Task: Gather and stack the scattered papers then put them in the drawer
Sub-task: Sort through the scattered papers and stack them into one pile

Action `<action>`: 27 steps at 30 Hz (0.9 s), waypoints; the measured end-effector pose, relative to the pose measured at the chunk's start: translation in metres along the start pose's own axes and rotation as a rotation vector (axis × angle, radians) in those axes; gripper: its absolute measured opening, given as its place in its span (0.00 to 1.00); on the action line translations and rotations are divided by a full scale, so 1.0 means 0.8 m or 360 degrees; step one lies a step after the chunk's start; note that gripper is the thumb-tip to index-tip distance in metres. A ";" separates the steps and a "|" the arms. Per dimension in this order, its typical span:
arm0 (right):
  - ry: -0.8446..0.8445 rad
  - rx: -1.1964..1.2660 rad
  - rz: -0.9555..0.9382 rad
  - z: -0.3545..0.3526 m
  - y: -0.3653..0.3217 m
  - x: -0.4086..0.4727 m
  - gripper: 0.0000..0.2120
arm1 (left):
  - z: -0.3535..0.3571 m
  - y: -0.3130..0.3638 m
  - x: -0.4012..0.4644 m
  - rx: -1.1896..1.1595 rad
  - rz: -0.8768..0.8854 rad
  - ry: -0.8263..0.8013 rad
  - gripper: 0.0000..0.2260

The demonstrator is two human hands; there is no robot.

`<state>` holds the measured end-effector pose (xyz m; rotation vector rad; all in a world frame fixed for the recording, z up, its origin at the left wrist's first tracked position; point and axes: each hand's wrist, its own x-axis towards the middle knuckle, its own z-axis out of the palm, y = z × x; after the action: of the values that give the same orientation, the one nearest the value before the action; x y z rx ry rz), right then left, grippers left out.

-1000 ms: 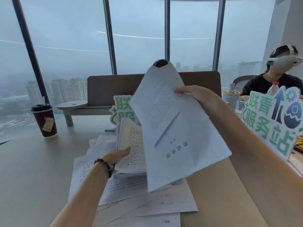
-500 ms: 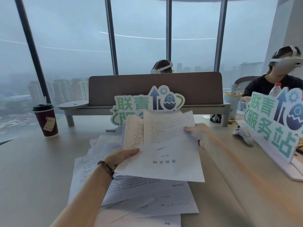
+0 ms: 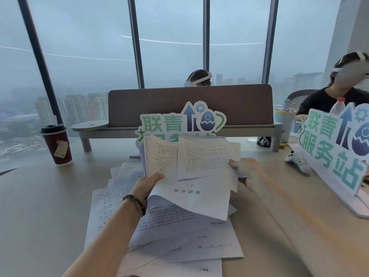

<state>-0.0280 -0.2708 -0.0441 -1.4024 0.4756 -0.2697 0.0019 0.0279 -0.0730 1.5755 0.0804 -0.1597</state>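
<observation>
Gathering step: both hands, left (image 3: 146, 184) & right (image 3: 246, 170), grip the held stack (image 3: 191, 172); next, collect loose sheets (image 3: 159, 232) from surface (image 3: 40, 206).

- An office high in a tower: the floor-to-ceiling windows (image 3: 169, 47) behind the long table (image 3: 40, 206) look out on city high-rises in haze.
- On the table stand a brown desk divider (image 3: 189, 104), cut-out service-station signs (image 3: 182, 120), printed papers (image 3: 179, 232) and a takeaway coffee cup (image 3: 57, 143).
- A person (image 3: 337, 92) sits at its far right.
</observation>
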 end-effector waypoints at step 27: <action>-0.0208 -0.0231 0.0055 -0.003 0.011 -0.006 0.06 | 0.001 -0.003 -0.006 -0.0115 0.0045 0.0129 0.15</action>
<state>-0.0340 -0.2696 -0.0527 -1.5409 0.4178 -0.1162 -0.0035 0.0270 -0.0746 1.5105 0.1260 -0.0701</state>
